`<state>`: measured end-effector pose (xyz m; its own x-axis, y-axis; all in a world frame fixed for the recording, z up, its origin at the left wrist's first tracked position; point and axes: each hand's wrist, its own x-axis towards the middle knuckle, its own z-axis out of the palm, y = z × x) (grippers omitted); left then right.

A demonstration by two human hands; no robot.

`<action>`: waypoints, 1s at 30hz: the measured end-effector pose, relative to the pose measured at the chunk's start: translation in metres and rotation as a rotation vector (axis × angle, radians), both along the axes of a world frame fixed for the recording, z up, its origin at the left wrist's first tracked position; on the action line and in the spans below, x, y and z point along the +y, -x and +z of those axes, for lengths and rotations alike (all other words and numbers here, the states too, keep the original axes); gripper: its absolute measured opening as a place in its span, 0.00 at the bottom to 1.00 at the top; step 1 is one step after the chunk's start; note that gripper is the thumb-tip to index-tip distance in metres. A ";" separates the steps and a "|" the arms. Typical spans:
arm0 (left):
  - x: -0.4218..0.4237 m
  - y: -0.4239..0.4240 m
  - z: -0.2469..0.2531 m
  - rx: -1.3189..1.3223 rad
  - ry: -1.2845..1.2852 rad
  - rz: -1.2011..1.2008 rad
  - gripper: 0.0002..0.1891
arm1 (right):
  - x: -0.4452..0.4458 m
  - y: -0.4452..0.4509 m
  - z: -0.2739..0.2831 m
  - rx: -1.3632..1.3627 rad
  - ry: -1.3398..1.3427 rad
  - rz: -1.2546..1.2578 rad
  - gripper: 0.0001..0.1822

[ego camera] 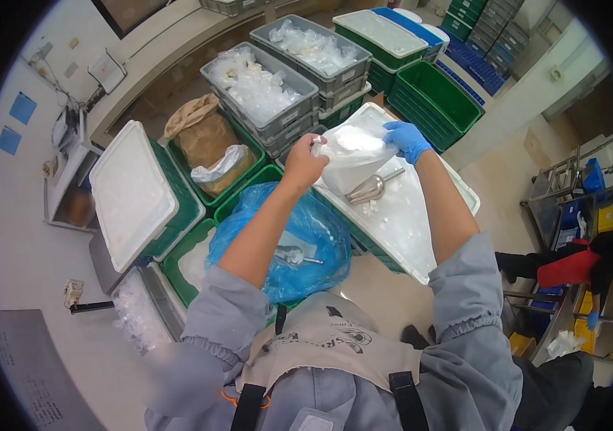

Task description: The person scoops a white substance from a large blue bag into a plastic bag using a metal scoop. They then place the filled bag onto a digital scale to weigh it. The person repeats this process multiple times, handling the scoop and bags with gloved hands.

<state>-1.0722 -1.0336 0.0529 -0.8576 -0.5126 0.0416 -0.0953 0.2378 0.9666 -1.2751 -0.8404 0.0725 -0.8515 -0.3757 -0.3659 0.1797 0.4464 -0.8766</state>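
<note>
A clear plastic bag [350, 156] with white powder in it is held up between my two hands. My left hand [306, 161], ungloved, pinches the bag's left edge. On the opposite edge, my right hand [407, 141] grips it in a blue glove. Just below the bag, a metal scoop [368, 188] lies on a white crate lid [408, 231] dusted with white bits. Nearer to me, a second metal scoop [291, 255] rests in a blue plastic bag liner [306, 280], inside a green crate.
Grey crates of filled clear bags [258, 86] stand beyond my hands, with empty green crates [435, 97] to their right. A brown paper sack [204, 140] and a white-lidded green crate [134, 194] are at left. A person in a red garment [570, 266] is at far right.
</note>
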 end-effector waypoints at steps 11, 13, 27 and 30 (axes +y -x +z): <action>-0.048 -0.030 0.046 -0.053 -0.414 0.135 0.09 | -0.054 -0.018 0.067 0.192 0.261 0.034 0.07; -0.050 -0.041 0.092 0.038 -0.403 0.101 0.10 | -0.047 -0.027 0.106 0.448 0.552 0.174 0.06; -0.066 -0.288 0.101 -0.673 0.347 -0.261 0.32 | -0.073 -0.223 -0.007 0.318 0.319 0.516 0.10; -0.069 -0.344 0.045 -0.625 0.411 -0.354 0.37 | -0.083 -0.273 -0.015 0.145 0.200 0.534 0.11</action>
